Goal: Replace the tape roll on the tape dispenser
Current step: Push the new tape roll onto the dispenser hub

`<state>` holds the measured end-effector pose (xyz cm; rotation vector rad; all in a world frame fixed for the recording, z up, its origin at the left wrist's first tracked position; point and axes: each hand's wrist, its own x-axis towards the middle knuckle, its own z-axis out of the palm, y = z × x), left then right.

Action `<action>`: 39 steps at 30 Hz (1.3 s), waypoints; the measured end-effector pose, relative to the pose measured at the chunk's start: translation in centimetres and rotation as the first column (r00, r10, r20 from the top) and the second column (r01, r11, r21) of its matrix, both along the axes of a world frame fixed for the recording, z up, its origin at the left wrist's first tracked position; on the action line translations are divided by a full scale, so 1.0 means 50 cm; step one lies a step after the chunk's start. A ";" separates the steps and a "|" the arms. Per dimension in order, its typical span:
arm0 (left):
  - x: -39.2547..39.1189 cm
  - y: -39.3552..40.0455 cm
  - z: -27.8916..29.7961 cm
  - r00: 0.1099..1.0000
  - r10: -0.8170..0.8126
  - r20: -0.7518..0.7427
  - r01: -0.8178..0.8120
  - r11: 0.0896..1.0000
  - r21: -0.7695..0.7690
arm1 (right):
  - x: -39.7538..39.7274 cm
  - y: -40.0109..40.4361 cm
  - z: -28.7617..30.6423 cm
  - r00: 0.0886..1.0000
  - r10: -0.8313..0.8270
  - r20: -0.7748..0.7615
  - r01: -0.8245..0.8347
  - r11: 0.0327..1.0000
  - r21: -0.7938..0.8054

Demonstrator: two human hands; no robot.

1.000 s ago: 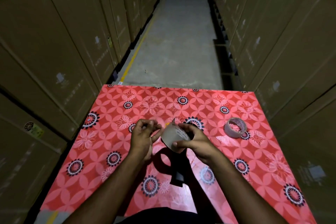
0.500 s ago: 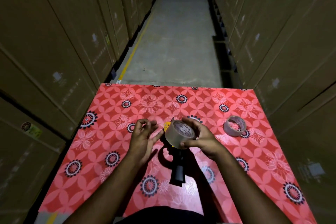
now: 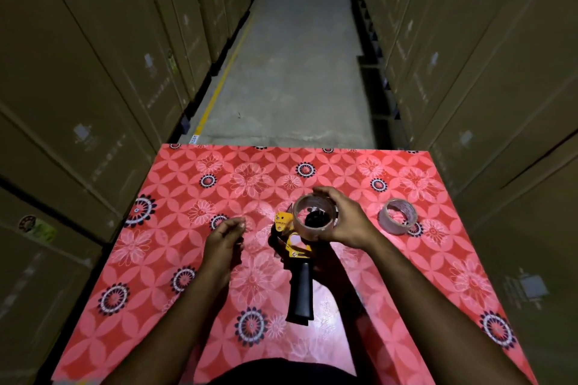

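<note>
Over the tape dispenser [image 3: 300,275], right hand [image 3: 347,222] grips tape roll [image 3: 314,219].

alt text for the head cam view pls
The right hand holds a tape roll over the hub of a dispenser lying on a red table. The left hand hovers beside it; a thinner roll lies right.

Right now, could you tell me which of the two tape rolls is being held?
The fuller tape roll, gripped by the right hand over the dispenser; the thinner roll lies untouched on the tablecloth.
</note>
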<state>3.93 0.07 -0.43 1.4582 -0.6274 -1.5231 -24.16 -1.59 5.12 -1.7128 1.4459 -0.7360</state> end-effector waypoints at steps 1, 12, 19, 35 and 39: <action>-0.005 0.001 0.007 0.999 -0.027 0.024 0.027 0.999 -0.018 | 0.001 -0.004 -0.002 1.000 0.004 -0.015 -0.004 1.000 0.001; -0.143 -0.087 0.023 0.226 -0.377 0.898 0.785 0.617 0.061 | 0.004 -0.046 -0.046 0.993 0.026 -0.112 -0.025 1.000 0.013; -0.170 -0.134 -0.005 0.240 -0.352 0.905 0.808 0.589 0.015 | -0.019 -0.056 -0.075 0.995 0.016 -0.100 -0.012 0.999 0.036; -0.198 -0.158 -0.043 0.171 -0.349 0.921 0.803 0.591 0.074 | -0.059 -0.070 -0.146 0.994 -0.006 -0.111 0.014 0.997 0.070; -0.200 -0.154 -0.039 0.160 -0.325 0.932 0.813 0.579 0.062 | -0.066 -0.068 -0.152 0.997 -0.003 -0.080 0.009 0.997 0.078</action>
